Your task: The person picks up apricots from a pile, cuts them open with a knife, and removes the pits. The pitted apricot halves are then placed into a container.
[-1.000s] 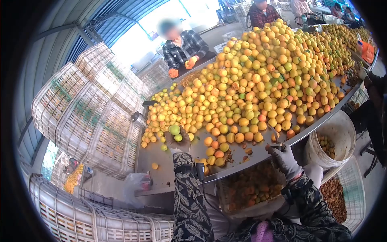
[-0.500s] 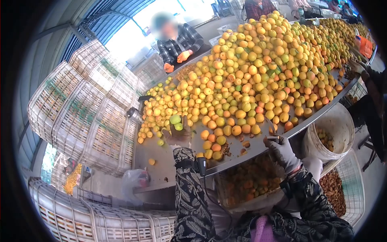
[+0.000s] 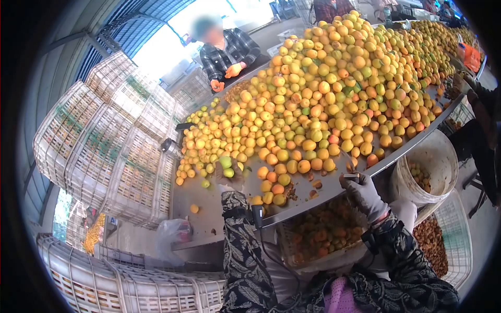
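Observation:
My left hand (image 3: 229,180), in a pale glove, is at the near left edge of the apricot pile, its fingers curled around two green apricots (image 3: 225,161). Yellow and orange apricots (image 3: 323,96) are heaped on the metal table (image 3: 240,219) in front of me. My right hand (image 3: 368,198), in a grey-white glove, is closed over the table's front edge. It grips a small knife (image 3: 350,176), whose thin blade points away from me toward the fruit.
A crate of apricots (image 3: 323,235) sits below the table edge. At right stand a white bucket (image 3: 443,156) and a crate of brown pits (image 3: 430,245). Stacked plastic crates (image 3: 104,151) rise at left. Across the table is a person in orange gloves (image 3: 235,69); another person's dark sleeve (image 3: 482,112) is at right.
My left hand has drawn slightly back toward me with the green apricots, its fingers more curled. My right hand stays almost in place with the knife. The whole view has shifted a little.

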Demonstrator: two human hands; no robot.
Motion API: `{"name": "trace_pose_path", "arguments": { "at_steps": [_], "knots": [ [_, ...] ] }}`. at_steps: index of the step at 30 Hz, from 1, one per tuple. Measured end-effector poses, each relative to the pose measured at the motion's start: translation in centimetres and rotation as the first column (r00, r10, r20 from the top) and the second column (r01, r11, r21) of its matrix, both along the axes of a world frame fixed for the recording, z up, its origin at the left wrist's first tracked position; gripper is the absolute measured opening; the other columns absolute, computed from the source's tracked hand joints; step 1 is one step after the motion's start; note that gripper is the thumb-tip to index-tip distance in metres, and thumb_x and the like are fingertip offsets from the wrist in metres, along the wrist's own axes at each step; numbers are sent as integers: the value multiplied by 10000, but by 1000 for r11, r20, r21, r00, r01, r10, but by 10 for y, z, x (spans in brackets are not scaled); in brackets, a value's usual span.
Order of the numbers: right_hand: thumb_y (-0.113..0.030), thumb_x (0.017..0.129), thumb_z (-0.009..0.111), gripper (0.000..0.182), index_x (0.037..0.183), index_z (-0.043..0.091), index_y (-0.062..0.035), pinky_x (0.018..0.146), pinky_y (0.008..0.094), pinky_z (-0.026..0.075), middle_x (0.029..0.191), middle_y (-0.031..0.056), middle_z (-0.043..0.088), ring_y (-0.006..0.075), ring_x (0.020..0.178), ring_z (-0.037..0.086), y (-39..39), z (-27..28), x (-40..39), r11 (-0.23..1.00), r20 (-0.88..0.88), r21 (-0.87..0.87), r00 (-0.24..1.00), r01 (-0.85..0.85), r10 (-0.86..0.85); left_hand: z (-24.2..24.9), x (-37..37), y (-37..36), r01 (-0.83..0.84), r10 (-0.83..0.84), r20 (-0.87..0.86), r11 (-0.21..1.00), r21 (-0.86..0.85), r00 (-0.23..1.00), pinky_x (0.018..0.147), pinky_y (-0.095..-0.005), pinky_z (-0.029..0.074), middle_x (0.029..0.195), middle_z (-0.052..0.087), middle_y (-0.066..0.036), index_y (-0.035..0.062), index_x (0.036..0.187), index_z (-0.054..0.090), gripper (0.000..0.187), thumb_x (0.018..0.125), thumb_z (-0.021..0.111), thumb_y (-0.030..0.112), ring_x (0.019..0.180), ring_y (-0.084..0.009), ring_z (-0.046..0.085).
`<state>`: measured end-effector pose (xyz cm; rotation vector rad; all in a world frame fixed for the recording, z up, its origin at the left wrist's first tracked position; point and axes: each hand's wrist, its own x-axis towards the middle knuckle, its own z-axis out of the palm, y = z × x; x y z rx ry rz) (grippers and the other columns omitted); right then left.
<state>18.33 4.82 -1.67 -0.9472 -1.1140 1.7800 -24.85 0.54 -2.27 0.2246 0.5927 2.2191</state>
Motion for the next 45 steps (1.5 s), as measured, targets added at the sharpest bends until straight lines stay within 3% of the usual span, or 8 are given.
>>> {"name": "trace_pose_path", "arguments": {
  "at_steps": [7,12,14,19,24,26,40,45],
  "knots": [
    [-322,874,704,277,836,618,-61,371,220,312,563,-51,498,51,402,418,-1,10,1,1000,78,-24,997,-12,14,-1,-19,-37,130,-188,-137,928,-349,973,412,-219,389,848,636,-85,95,1052,581,411,936,510,483,602,-175,570],
    [-273,879,684,221,860,632,-59,375,220,319,573,-47,509,51,410,423,-1,3,-2,998,40,39,998,-56,54,23,18,-43,158,-223,-151,922,-354,963,447,-269,461,908,667,-140,27,1120,577,411,952,516,396,670,-241,620],
    [-119,855,689,189,978,649,19,641,244,472,825,2,637,73,749,566,-1,6,1,996,104,-36,991,-86,89,14,19,-39,129,-222,-230,924,-360,948,453,-263,457,930,666,-124,54,1111,585,372,936,558,381,661,-220,597],
    [-196,864,692,194,930,643,-21,518,233,393,697,-17,572,65,581,495,0,2,1,999,99,-11,994,-47,48,3,-6,-56,156,-292,-251,880,-449,923,464,-293,461,868,630,-83,97,1043,583,241,904,625,290,654,-204,603],
    [-280,881,697,227,877,639,-61,386,223,302,556,-36,505,56,404,425,3,-4,6,997,83,71,996,-26,20,-15,-32,-106,-444,-342,-601,437,-782,723,487,-314,453,884,631,-69,56,1124,558,383,834,674,278,626,-190,606],
    [-123,843,697,240,1019,639,29,720,235,484,876,13,652,82,807,586,4,2,12,998,46,-19,997,-67,67,-41,-60,-126,-669,-565,-667,250,-700,486,490,-330,466,814,626,-74,39,1131,547,411,802,682,246,581,-188,599],
    [-101,865,667,212,1013,605,38,619,232,476,811,11,634,77,722,584,-1,15,11,997,14,-23,997,-75,75,-36,31,-73,-439,-881,-454,360,-823,130,461,-299,466,778,616,-74,20,1104,555,387,778,696,173,609,-176,609],
    [-96,857,658,194,1002,614,25,601,241,478,790,11,627,82,688,581,-4,29,17,990,1,-127,998,-55,56,-23,21,-72,-125,-719,-560,564,-816,412,463,-278,493,912,599,-113,10,1117,533,382,779,689,95,659,-175,606]
  ]
}}
